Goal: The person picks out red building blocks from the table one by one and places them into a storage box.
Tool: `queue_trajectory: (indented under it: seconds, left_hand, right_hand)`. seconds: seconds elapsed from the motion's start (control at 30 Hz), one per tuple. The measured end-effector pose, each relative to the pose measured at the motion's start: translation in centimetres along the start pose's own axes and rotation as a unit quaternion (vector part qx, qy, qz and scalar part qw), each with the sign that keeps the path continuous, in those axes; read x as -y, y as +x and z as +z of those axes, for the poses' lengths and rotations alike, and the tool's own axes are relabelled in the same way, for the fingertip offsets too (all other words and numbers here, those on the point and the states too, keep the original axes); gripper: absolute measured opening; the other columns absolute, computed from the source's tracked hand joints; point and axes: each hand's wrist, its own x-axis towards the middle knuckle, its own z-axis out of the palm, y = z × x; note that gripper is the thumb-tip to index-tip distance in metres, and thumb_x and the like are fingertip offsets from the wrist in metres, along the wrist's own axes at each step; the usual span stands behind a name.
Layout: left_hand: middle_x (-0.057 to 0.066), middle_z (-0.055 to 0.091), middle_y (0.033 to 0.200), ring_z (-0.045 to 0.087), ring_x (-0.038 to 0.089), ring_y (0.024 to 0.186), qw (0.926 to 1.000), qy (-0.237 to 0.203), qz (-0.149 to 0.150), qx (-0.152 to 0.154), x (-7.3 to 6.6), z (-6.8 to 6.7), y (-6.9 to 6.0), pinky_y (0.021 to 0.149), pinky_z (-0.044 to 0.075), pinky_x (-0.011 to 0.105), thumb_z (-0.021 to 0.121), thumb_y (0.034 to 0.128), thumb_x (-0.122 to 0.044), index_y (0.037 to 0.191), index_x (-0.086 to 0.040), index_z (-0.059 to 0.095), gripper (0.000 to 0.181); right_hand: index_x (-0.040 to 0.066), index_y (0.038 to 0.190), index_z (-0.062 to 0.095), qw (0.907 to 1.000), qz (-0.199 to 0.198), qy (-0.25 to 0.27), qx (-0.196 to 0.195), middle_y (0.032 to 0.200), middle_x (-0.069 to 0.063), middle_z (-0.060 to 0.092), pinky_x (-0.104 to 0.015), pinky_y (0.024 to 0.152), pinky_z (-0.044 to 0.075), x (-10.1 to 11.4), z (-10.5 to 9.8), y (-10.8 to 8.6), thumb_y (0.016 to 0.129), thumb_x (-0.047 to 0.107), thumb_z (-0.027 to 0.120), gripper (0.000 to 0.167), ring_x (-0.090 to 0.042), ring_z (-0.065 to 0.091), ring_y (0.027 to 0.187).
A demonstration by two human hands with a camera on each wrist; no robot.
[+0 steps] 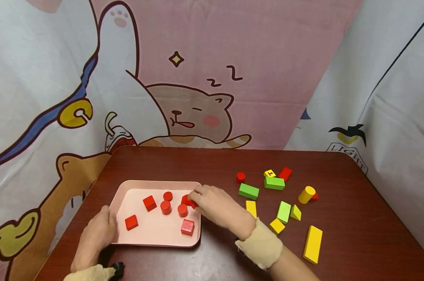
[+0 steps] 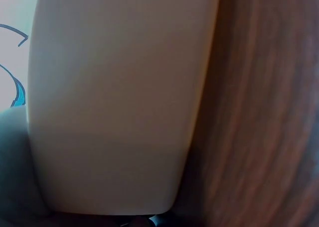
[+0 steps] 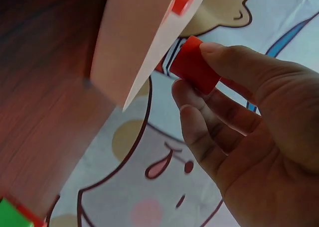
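Note:
A pink tray (image 1: 152,238) lies on the table with several red blocks in it, among them a cube (image 1: 149,203), a cylinder (image 1: 165,207) and a paler red block (image 1: 187,227). My left hand (image 1: 98,230) holds the tray's left rim; in the left wrist view the tray's side hides most of that hand. Over the tray's right edge, my right hand (image 1: 215,205) pinches a red cylinder (image 3: 196,65) between thumb and fingers. In the head view the fingers partly cover that cylinder and a red block (image 1: 185,200) below.
Right of the tray lie green blocks (image 1: 248,191), a yellow cylinder (image 1: 307,194), a yellow triangular block (image 1: 296,212) and a long yellow block (image 1: 313,244). Farther back are a red cylinder (image 1: 240,177), a red block (image 1: 285,174) and a yellow lettered block (image 1: 269,173). A printed curtain (image 1: 261,78) hangs behind the table.

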Motion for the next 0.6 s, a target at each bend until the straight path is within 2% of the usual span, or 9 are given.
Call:
queue_trajectory:
  seconds: [0.13,0.23,0.5,0.6]
  left_hand:
    - [0.02,0.051,0.084,0.054,0.036,0.075,1.0,0.001,0.001,-0.002,0.0,-0.1,-0.1,0.065,0.039,0.05,0.035,0.1007,-0.018,0.103,0.003,0.04,0.021]
    - [0.021,0.051,0.084,0.054,0.037,0.075,1.0,0.0,0.0,0.0,0.0,-0.1,-0.1,0.066,0.039,0.05,0.035,0.1009,-0.018,0.104,0.003,0.04,0.022]
    - [0.027,0.054,0.09,0.056,0.047,0.082,0.9996,0.001,0.019,-0.021,0.1,-0.1,-0.2,0.067,0.04,0.055,0.034,0.1003,-0.018,0.103,0.002,0.041,0.022]
    - [0.028,0.054,0.09,0.056,0.047,0.082,0.9996,0.0,0.019,-0.02,0.1,-0.1,-0.3,0.066,0.04,0.055,0.034,0.1004,-0.018,0.102,0.001,0.041,0.021]
  right_hand:
    - [0.015,0.104,0.067,0.999,-0.043,0.005,-0.013,0.092,0.005,0.057,-0.023,0.074,0.047,1.1,0.3,0.9,0.082,0.021,0.079,0.026,-0.009,0.056,0.083]
    - [0.016,0.103,0.067,0.998,-0.062,-0.002,-0.009,0.09,0.007,0.057,-0.022,0.075,0.047,1.9,0.3,1.5,0.084,0.02,0.077,0.022,-0.009,0.055,0.085]
    - [0.021,0.1,0.066,0.998,-0.063,0.0,0.008,0.09,0.009,0.057,-0.018,0.075,0.044,3.3,0.9,3.5,0.087,0.018,0.071,0.014,-0.007,0.054,0.08]
    - [0.021,0.102,0.066,0.9975,-0.067,-0.001,0.022,0.093,0.01,0.058,-0.018,0.077,0.044,3.8,1.2,4.2,0.087,0.018,0.071,0.015,-0.007,0.056,0.083]
